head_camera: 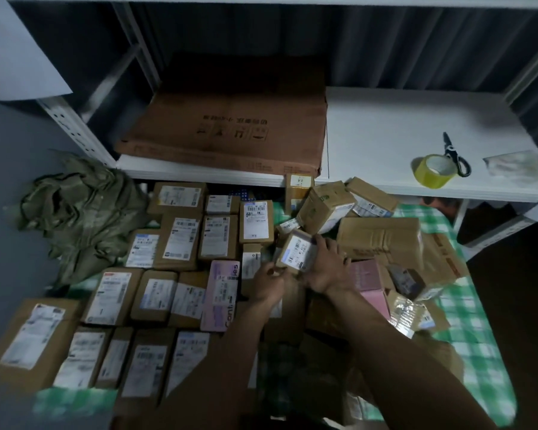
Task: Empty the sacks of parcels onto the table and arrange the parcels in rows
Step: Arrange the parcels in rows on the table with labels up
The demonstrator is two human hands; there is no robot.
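Note:
Both hands hold one small brown parcel [295, 254] with a white barcode label, tilted above the middle of the table. My left hand [269, 285] grips its lower left corner. My right hand [328, 265] wraps its right side. Left of it, several labelled brown parcels [180, 240] lie flat in rows on the green checked tablecloth [472, 308], with a lilac box [221, 294] among them. To the right, a loose heap of parcels [379, 237] lies unsorted, including a pink box [371, 283]. A crumpled green sack [81, 212] lies empty at the table's left.
A white shelf [385, 125] runs behind the table. On it lie a flattened brown carton [230, 125], a roll of yellow tape [434, 170], black scissors [455, 153] and a clear bag [513, 166]. White shelf posts stand at the left.

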